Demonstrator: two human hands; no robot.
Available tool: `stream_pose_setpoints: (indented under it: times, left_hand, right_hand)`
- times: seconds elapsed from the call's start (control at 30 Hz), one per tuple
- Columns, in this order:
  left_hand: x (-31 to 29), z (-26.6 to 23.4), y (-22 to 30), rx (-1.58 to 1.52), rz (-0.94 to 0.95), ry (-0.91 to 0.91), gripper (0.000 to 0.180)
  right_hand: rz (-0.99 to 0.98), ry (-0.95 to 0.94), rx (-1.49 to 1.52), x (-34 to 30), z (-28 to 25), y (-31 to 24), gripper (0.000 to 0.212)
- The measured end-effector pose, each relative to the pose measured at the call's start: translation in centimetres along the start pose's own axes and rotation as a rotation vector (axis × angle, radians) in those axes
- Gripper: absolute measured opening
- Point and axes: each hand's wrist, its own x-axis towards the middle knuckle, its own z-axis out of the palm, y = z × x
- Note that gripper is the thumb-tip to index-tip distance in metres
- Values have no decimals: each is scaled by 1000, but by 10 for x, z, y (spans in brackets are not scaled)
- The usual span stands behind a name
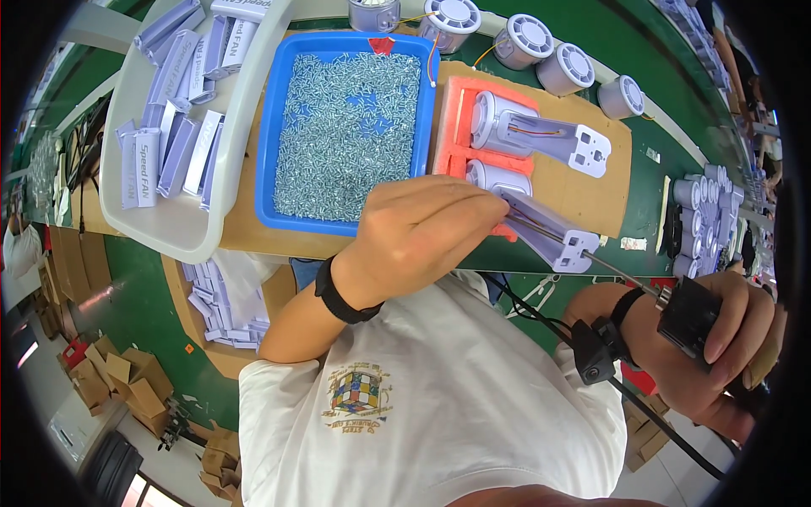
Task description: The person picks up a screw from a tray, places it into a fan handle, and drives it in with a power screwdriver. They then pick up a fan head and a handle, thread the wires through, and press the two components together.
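My right hand (743,329) is wrapped round the black body of a power screwdriver (688,317) at the right. Its long thin shaft passes by the bracket end of a lavender plastic fan housing (545,232) and points inward to the joint with the round part. There, the fingers of my left hand (431,228) are pinched together near the bit's tip; what they hold is hidden. This housing's round part (498,177) rests in a red foam holder (456,127). A second housing (541,131), with wires inside its arm, lies in the holder just behind.
A blue tray (263,160) of small silver screws stands left of the holder. Farther left, a white bin (220,203) holds lavender plastic pieces. Several round fan units (524,42) line the back. Cardboard (612,198) lies under the holder. A black cable (655,418) hangs by my right wrist.
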Motion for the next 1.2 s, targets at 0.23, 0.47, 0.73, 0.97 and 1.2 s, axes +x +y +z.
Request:
stream_pose_setpoints:
  times: [0.23, 0.47, 0.73, 0.97, 1.2]
  left_hand:
    - [1, -2, 3, 49, 54, -47, 22]
    - [7, -7, 4, 84, 54, -112, 27]
    - [4, -9, 0, 19, -4, -105, 31]
    - [-6, -6, 1, 120, -60, -172, 30]
    - [-7, -5, 3, 115, -78, -171, 28]
  right_hand:
    - [-66, -29, 13, -4, 3, 11, 39]
    - [-76, -129, -59, -7, 8, 20, 33]
    - [23, -74, -186, 1, 19, 1, 31]
    - [73, -76, -351, -3, 29, -5, 33]
    - [-7, -56, -277, -15, 30, 16, 33]
